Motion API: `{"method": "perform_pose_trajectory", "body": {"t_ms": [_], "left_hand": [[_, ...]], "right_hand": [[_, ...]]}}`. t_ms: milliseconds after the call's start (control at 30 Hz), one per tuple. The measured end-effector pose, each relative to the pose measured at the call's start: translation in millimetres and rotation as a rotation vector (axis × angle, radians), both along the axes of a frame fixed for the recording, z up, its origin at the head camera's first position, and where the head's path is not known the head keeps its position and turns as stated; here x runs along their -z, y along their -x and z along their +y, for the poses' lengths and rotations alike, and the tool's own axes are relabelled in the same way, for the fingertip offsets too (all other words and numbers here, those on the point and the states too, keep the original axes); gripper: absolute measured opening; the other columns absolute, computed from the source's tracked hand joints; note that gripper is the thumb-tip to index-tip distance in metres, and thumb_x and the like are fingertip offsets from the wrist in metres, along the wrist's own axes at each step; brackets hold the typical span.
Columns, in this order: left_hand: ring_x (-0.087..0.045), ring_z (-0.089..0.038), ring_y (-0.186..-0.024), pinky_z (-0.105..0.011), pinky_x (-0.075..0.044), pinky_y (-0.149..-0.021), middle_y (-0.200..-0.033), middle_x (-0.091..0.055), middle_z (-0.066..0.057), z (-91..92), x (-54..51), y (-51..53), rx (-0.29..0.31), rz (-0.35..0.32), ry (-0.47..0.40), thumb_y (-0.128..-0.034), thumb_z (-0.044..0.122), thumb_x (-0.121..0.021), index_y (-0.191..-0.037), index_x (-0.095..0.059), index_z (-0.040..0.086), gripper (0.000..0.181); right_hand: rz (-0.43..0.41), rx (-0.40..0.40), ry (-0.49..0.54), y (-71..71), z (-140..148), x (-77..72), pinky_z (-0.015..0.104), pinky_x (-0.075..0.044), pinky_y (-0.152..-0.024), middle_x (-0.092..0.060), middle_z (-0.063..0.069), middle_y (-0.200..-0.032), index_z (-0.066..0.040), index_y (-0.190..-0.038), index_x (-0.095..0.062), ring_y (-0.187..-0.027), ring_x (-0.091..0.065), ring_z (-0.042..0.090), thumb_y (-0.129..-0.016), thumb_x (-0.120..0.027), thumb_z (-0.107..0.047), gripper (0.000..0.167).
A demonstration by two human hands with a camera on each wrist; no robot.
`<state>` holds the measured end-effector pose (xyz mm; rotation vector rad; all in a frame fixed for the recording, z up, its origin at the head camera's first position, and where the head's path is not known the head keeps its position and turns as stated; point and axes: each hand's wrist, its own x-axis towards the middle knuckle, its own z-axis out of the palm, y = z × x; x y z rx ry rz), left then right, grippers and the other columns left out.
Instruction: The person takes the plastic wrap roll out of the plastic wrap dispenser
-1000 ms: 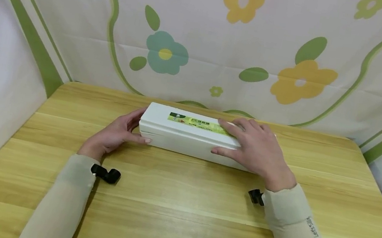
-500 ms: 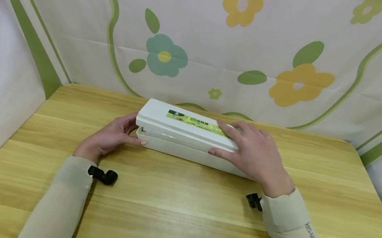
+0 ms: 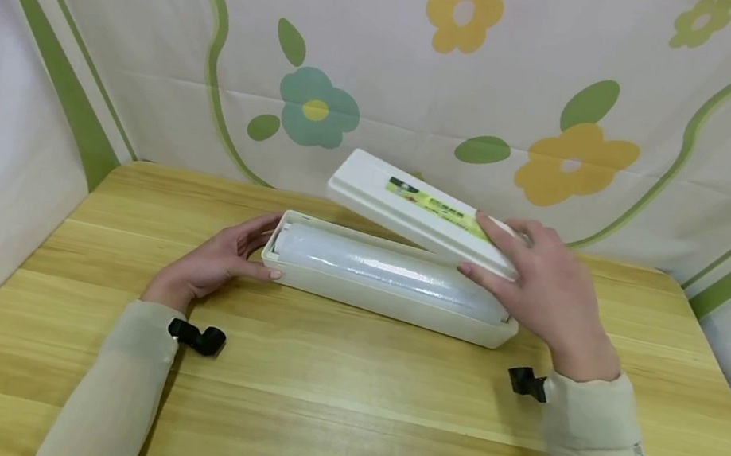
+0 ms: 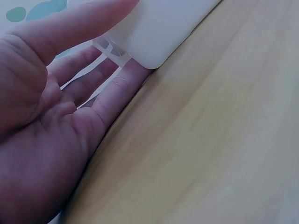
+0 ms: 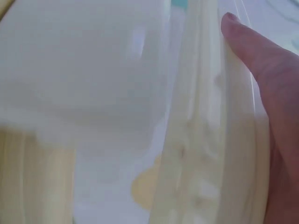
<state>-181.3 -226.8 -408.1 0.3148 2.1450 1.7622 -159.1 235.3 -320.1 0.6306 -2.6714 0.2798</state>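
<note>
Because the right hand gripped only its four-o'clock end, the lid risked tipping onto the roll in the box, which the left hand pinched at nine o'clock on the bench.

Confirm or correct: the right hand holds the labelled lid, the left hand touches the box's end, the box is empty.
The box is not empty: the head view shows a shiny roll inside. The rest stands: right hand holding the lid, left hand touching the box's end.
</note>
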Motion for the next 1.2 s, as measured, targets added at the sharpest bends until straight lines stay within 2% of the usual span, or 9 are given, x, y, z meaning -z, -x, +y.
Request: {"method": "perform_pose_trajectory", "body": {"t_ms": [100,200,333,500,567,733,800,1000,1200], "left_hand": [[-0.025,-0.026,-0.165,-0.031,-0.032,-0.129,-0.179,-0.028,0.0,1.0,1.1,0.6,-0.005,-0.005,-0.004,-0.0896,0.003,-0.085,-0.172,-0.029,0.021,0.102],[-0.026,-0.024,-0.165,-0.024,-0.034,-0.125,-0.179,-0.028,0.001,2.2,2.4,1.5,-0.005,-0.005,-0.006,-0.0892,0.003,-0.086,-0.172,-0.029,0.022,0.102],[-0.025,-0.023,-0.165,-0.032,-0.03,-0.129,-0.179,-0.028,0.002,2.3,3.1,2.4,-0.005,-0.008,-0.005,-0.0892,0.003,-0.086,-0.172,-0.029,0.023,0.102],[-0.025,-0.023,-0.165,-0.037,-0.027,-0.131,-0.178,-0.029,0.003,0.6,3.3,3.0,-0.007,-0.013,-0.001,-0.0891,0.004,-0.086,-0.172,-0.029,0.024,0.103],[-0.025,-0.023,-0.165,-0.034,-0.029,-0.13,-0.179,-0.028,0.003,-0.2,3.2,3.0,-0.005,-0.012,-0.001,-0.0891,0.004,-0.086,-0.172,-0.029,0.024,0.103],[-0.026,-0.023,-0.165,-0.017,-0.036,-0.12,-0.179,-0.028,0.002,-0.7,3.2,2.9,-0.002,-0.015,-0.008,-0.0892,0.004,-0.086,-0.172,-0.028,0.023,0.103],[-0.026,-0.023,-0.165,-0.014,-0.037,-0.117,-0.179,-0.028,0.002,-0.4,2.9,2.9,-0.003,-0.016,-0.012,-0.0892,0.004,-0.086,-0.172,-0.028,0.023,0.103],[-0.024,-0.027,-0.166,-0.017,-0.037,-0.118,-0.179,-0.027,-0.001,-0.4,0.5,2.1,-0.001,-0.015,-0.013,-0.0901,0.004,-0.085,-0.173,-0.027,0.022,0.102],[-0.024,-0.027,-0.165,-0.019,-0.037,-0.12,-0.179,-0.027,-0.002,-1.0,-1.4,0.0,0.002,-0.02,-0.011,-0.0907,0.003,-0.084,-0.173,-0.027,0.02,0.101]], "right_hand": [[-0.053,0.052,0.007,-0.6,18,1.5,0.06,-0.057,-0.078,-0.063,0.021,-0.145,-0.03,-0.16,-0.055,-0.124,-0.064,0.044,-0.093,-0.081,-0.053,0.075],[-0.07,0.089,0.011,-2.3,37,5.0,0.064,-0.055,-0.081,-0.061,0.021,-0.148,-0.032,-0.16,-0.053,-0.125,-0.062,0.045,-0.094,-0.08,-0.051,0.074],[-0.04,0.104,0.022,-5.5,61,13.3,0.068,-0.052,-0.083,-0.062,0.024,-0.144,-0.032,-0.159,-0.056,-0.123,-0.061,0.048,-0.093,-0.083,-0.045,0.072],[-0.044,0.129,0.035,-9.9,84,25.3,0.067,-0.05,-0.085,-0.063,0.024,-0.14,-0.033,-0.157,-0.058,-0.119,-0.061,0.048,-0.092,-0.084,-0.044,0.071],[-0.06,0.146,0.032,-10.7,91,28.9,0.067,-0.049,-0.084,-0.062,0.023,-0.14,-0.034,-0.158,-0.056,-0.117,-0.061,0.048,-0.093,-0.083,-0.047,0.071],[-0.09,0.172,0.025,-10.9,105,34.4,0.068,-0.047,-0.083,-0.059,0.025,-0.142,-0.035,-0.159,-0.054,-0.116,-0.06,0.051,-0.094,-0.082,-0.048,0.072],[-0.092,0.177,0.028,-11.2,109,36.0,0.068,-0.047,-0.081,-0.06,0.025,-0.142,-0.034,-0.159,-0.055,-0.116,-0.059,0.051,-0.094,-0.082,-0.048,0.072],[-0.106,0.174,0.071,-11.4,119,45.7,0.068,-0.046,-0.078,-0.059,0.029,-0.136,-0.029,-0.159,-0.055,-0.114,-0.057,0.048,-0.095,-0.081,-0.044,0.071],[-0.099,0.135,0.08,-9.9,129,56.1,0.067,-0.045,-0.084,-0.06,0.031,-0.135,-0.024,-0.155,-0.061,-0.116,-0.056,0.05,-0.091,-0.087,-0.039,0.071]]}}
